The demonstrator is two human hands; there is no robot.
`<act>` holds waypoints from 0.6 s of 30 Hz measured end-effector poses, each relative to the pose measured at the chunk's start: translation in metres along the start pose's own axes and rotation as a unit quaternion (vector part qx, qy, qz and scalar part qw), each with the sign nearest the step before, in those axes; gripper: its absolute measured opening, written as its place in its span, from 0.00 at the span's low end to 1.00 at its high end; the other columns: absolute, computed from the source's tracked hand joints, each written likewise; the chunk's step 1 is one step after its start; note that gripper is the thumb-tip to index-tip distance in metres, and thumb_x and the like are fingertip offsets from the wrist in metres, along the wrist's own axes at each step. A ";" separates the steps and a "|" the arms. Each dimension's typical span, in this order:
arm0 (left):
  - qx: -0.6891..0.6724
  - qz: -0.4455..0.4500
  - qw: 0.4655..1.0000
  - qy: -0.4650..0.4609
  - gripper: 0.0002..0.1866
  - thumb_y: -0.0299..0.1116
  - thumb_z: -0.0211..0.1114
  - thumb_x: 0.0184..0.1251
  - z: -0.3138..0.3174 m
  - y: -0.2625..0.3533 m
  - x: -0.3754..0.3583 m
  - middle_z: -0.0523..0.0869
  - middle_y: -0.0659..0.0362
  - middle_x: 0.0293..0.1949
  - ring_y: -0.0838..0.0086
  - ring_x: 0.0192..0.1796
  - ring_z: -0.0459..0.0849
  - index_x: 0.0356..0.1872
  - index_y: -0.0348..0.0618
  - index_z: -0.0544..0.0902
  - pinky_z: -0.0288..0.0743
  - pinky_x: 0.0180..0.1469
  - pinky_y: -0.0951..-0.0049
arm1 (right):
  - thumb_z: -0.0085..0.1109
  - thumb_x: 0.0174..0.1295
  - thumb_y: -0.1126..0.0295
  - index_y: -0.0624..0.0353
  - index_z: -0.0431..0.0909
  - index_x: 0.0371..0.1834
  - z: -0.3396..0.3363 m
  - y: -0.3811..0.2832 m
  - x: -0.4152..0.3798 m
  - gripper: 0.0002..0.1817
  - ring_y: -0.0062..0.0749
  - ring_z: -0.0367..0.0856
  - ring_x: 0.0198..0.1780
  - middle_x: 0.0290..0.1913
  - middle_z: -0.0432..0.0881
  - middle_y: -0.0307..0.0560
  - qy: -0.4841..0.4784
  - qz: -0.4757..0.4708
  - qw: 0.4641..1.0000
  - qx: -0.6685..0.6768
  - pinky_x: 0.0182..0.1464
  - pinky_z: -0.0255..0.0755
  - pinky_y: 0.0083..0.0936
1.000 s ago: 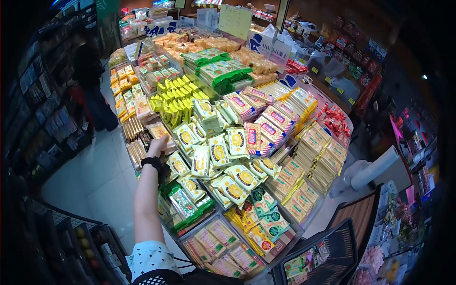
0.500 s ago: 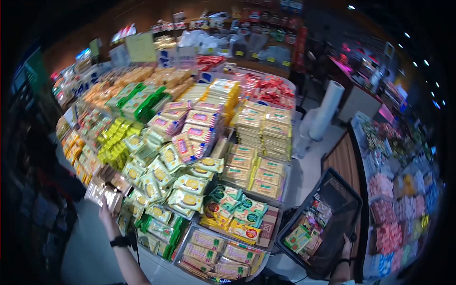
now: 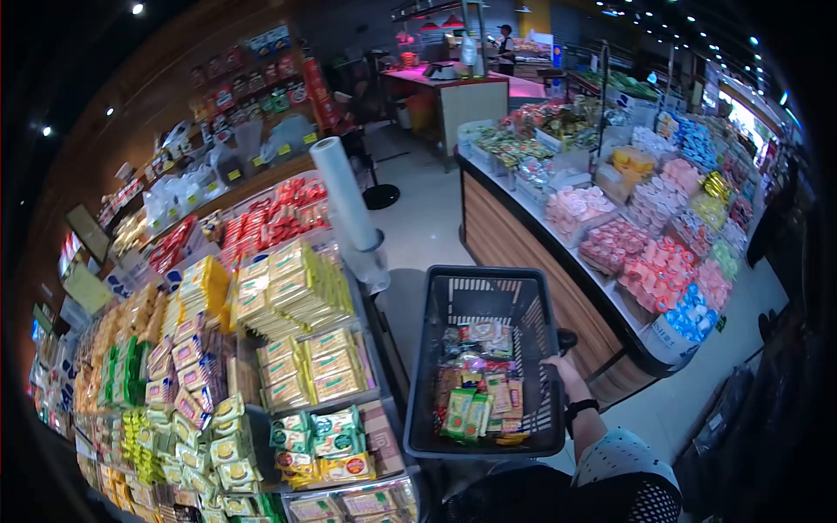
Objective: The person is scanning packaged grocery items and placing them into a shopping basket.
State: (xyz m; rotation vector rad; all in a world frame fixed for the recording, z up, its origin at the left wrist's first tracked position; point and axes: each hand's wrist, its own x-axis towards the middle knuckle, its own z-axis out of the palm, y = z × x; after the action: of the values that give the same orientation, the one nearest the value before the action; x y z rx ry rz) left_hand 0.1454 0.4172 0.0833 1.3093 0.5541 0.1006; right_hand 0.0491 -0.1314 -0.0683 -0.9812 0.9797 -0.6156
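Note:
My right hand is closed round the right rim of a black plastic shopping basket, a dark band on its wrist. Inside the basket lie several small snack packets, among them green-and-white packets at the lower left and beige packets beside them. Toward the far end of the pile, small mixed wrapped items are too small to name. My left hand is out of view.
Bins of packaged biscuits fill the left side. A tall roll of clear plastic bags stands beyond the basket. On the right is a wood-panelled counter heaped with wrapped sweets. A person stands far back.
My view has swung right and up. The left hand, earlier over the biscuit bins holding a pale packet, has left view. The basket now appears upright in the middle, my right hand still on its rim.

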 end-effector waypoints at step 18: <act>0.635 0.450 0.357 -0.516 0.20 0.53 0.65 0.41 0.324 -0.143 -0.065 0.79 0.55 0.18 0.63 0.23 0.80 0.26 0.46 0.79 0.71 0.29 0.62 | 0.64 0.39 0.69 0.68 0.54 0.54 0.005 -0.002 0.014 0.38 0.38 0.62 0.55 0.51 0.64 0.54 -0.020 -0.116 0.992 -0.053 0.59 0.53 0.28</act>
State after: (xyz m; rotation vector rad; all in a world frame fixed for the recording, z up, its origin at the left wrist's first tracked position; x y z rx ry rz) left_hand 0.1980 0.0670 0.0194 2.6194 -1.7000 -0.3604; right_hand 0.0603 -0.1417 -0.0709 -1.2087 0.8764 -0.7387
